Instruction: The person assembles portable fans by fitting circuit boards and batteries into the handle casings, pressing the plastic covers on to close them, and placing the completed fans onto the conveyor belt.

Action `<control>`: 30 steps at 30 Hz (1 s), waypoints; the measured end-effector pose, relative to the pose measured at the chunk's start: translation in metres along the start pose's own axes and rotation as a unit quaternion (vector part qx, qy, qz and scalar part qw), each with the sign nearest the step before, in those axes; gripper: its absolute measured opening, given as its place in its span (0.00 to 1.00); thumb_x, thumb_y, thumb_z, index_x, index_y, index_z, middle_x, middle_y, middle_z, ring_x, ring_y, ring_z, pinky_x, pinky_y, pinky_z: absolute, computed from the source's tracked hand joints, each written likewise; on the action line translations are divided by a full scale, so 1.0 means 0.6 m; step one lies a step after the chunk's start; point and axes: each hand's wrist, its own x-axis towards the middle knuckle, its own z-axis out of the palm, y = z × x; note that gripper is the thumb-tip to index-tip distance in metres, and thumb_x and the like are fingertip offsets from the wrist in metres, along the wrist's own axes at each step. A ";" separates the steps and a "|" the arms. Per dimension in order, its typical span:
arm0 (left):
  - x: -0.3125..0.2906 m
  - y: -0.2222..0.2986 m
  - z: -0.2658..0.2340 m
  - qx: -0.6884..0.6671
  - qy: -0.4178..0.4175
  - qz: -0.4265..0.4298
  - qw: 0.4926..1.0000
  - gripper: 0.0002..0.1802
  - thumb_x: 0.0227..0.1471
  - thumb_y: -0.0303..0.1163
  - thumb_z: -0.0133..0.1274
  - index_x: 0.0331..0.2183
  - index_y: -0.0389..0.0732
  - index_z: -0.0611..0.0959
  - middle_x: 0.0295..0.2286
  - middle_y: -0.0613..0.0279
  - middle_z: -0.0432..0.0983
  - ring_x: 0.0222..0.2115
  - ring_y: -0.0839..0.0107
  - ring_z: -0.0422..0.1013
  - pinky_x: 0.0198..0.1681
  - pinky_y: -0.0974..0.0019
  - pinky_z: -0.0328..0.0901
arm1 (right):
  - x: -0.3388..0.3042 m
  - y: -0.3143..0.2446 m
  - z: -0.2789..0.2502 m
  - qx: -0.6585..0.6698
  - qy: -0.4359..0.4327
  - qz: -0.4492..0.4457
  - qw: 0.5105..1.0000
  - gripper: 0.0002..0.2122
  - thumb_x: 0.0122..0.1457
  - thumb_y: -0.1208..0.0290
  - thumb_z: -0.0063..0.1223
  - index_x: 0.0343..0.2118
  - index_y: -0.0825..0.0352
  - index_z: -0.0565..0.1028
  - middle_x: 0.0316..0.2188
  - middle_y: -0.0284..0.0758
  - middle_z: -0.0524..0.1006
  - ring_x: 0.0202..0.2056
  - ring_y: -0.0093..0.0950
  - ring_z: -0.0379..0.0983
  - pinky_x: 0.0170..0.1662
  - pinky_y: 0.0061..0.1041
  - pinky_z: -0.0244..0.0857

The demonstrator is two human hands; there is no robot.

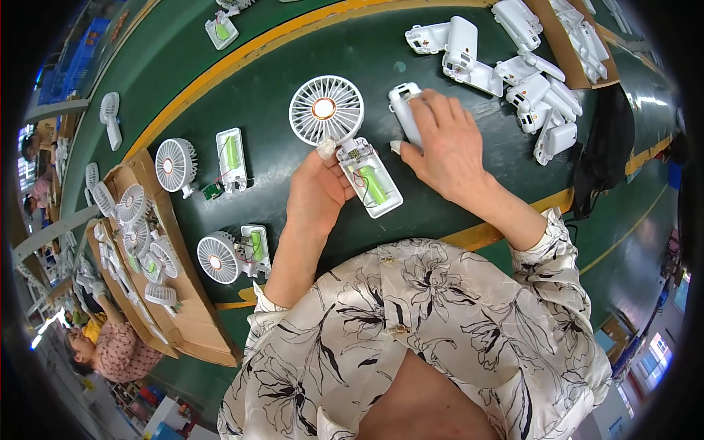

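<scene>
Left hand [312, 192] pinching the opened fan [357, 155] by its neck before me, right hand [451, 150] gripping the white cover [404, 106] beside it, I judge both light, stiff plastic; the wires [361, 181] look fragile, so I'd hold rims

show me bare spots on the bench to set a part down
The green bench is bare between the open handle and the fan in the left hand; beyond that fan, toward the yellow strip; and between the right hand and white shells. Crowded: among those shells and inside the cardboard box.
</scene>
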 end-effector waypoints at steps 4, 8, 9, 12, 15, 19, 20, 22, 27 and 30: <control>-0.002 0.000 -0.010 -0.030 -0.012 -0.010 0.999 0.18 0.48 0.39 0.43 0.37 0.35 0.71 0.34 0.57 0.72 0.36 0.67 0.69 0.41 0.63 0.64 | 0.012 -0.008 0.023 0.151 0.055 -0.135 0.978 0.10 0.38 0.77 0.54 0.27 0.66 0.72 0.32 0.33 0.68 0.34 0.32 0.63 0.35 0.29 0.57; -0.007 -0.002 -0.014 -0.045 -0.023 -0.016 0.999 0.15 0.46 0.28 0.44 0.38 0.32 0.72 0.34 0.58 0.72 0.35 0.69 0.70 0.41 0.65 0.64 | 0.017 -0.012 0.038 0.194 0.017 -0.178 0.965 0.09 0.36 0.77 0.54 0.25 0.67 0.72 0.31 0.33 0.68 0.34 0.31 0.63 0.34 0.28 0.56; -0.008 -0.003 -0.016 -0.029 -0.036 -0.009 0.999 0.15 0.46 0.25 0.44 0.39 0.31 0.71 0.33 0.58 0.72 0.34 0.70 0.70 0.40 0.66 0.65 | 0.018 -0.013 0.037 0.191 0.007 -0.186 0.964 0.08 0.36 0.78 0.53 0.24 0.67 0.72 0.31 0.33 0.68 0.33 0.30 0.63 0.34 0.28 0.56; -0.009 -0.008 -0.017 -0.025 -0.022 -0.012 0.999 0.16 0.45 0.19 0.43 0.40 0.30 0.71 0.34 0.59 0.71 0.34 0.72 0.70 0.40 0.68 0.65 | 0.021 -0.021 0.026 0.196 -0.016 -0.199 0.960 0.07 0.35 0.78 0.52 0.23 0.67 0.71 0.30 0.32 0.68 0.32 0.30 0.63 0.35 0.28 0.56; -0.011 -0.008 -0.015 -0.028 -0.022 -0.005 0.999 0.17 0.44 0.19 0.45 0.41 0.30 0.70 0.34 0.59 0.71 0.34 0.72 0.70 0.41 0.68 0.66 | 0.026 -0.028 0.025 0.177 -0.012 -0.215 0.960 0.07 0.35 0.78 0.51 0.22 0.67 0.71 0.29 0.32 0.68 0.31 0.30 0.63 0.35 0.28 0.56; -0.015 -0.005 -0.005 -0.016 -0.020 0.005 1.000 0.19 0.43 0.17 0.47 0.42 0.30 0.70 0.34 0.59 0.71 0.34 0.72 0.70 0.40 0.68 0.67 | 0.030 -0.029 0.027 0.089 0.003 -0.264 0.960 0.05 0.35 0.75 0.49 0.20 0.67 0.69 0.25 0.33 0.66 0.30 0.30 0.63 0.38 0.29 0.56; -0.016 -0.005 -0.002 0.004 -0.015 -0.002 1.000 0.21 0.42 0.16 0.47 0.43 0.31 0.69 0.33 0.59 0.71 0.33 0.72 0.70 0.39 0.68 0.67 | 0.030 -0.029 0.027 0.090 0.001 -0.268 0.959 0.05 0.35 0.75 0.49 0.20 0.67 0.69 0.25 0.33 0.66 0.30 0.30 0.63 0.38 0.29 0.56; -0.019 -0.011 0.001 0.016 -0.006 -0.004 1.000 0.23 0.41 0.14 0.47 0.44 0.32 0.69 0.33 0.59 0.71 0.33 0.72 0.71 0.38 0.68 0.68 | 0.031 -0.031 0.026 0.056 -0.008 -0.281 0.958 0.05 0.36 0.74 0.48 0.19 0.67 0.68 0.23 0.34 0.65 0.30 0.30 0.63 0.40 0.30 0.56; -0.019 -0.027 -0.002 0.099 0.007 0.030 0.995 0.24 0.40 0.12 0.43 0.45 0.32 0.69 0.31 0.59 0.73 0.31 0.73 0.71 0.35 0.70 0.68 | 0.033 -0.038 0.017 0.022 -0.039 -0.314 0.948 0.06 0.35 0.74 0.48 0.19 0.69 0.68 0.23 0.35 0.64 0.30 0.31 0.63 0.40 0.30 0.56; -0.021 -0.025 0.001 0.150 0.000 0.040 0.988 0.25 0.41 0.14 0.46 0.46 0.31 0.67 0.34 0.59 0.72 0.33 0.75 0.70 0.35 0.72 0.66 | 0.033 -0.042 0.015 0.000 -0.052 -0.330 0.942 0.06 0.35 0.74 0.48 0.19 0.69 0.68 0.22 0.35 0.64 0.29 0.31 0.63 0.40 0.30 0.56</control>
